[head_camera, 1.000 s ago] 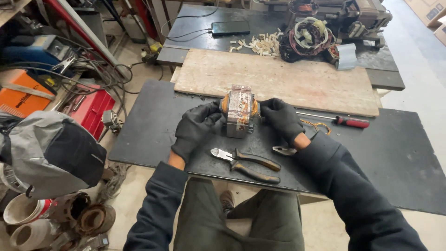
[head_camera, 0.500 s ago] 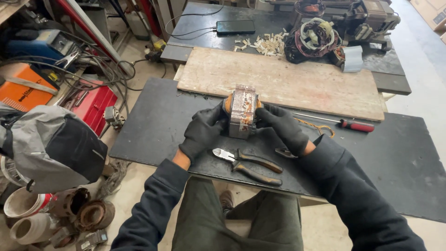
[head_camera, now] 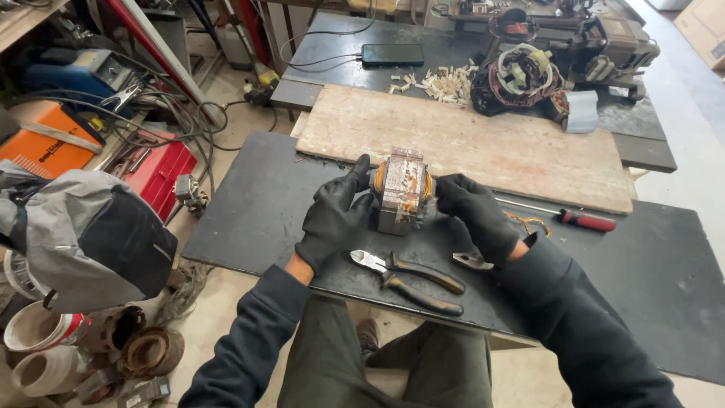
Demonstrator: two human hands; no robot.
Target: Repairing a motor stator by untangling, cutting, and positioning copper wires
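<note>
Gloved fingers [head_camera: 361,168] of the left hand [head_camera: 332,219] curled round the left side of the small transformer [head_camera: 402,190], thumb tip up by its top edge; fingers of the right hand [head_camera: 477,214] pressed against its right side, so clamped from both sides.

Lifted compared with a second ago: then resting low at the near edge of the wooden board [head_camera: 468,143], now raised clear of the black desk [head_camera: 249,211] and drawn nearer the body, turned slightly so a rusty, pale-flecked laminated face shows toward the camera. Judged as picked up for a closer look or for work on the windings, not set down for good.

Held upright: long axis roughly vertical, tilted a little away at the top. Copper-coloured windings bulging out left and right, so coil axis running left to right between the two palms.

Just near of the hands, pliers [head_camera: 411,279] with brown handles, jaws pointing left; a second small tool [head_camera: 473,261] partly hidden under the right wrist. To the right, a red-handled screwdriver [head_camera: 578,220], shaft pointing left. Far off, a wound motor stator [head_camera: 521,79] and a dark phone [head_camera: 393,54].
</note>
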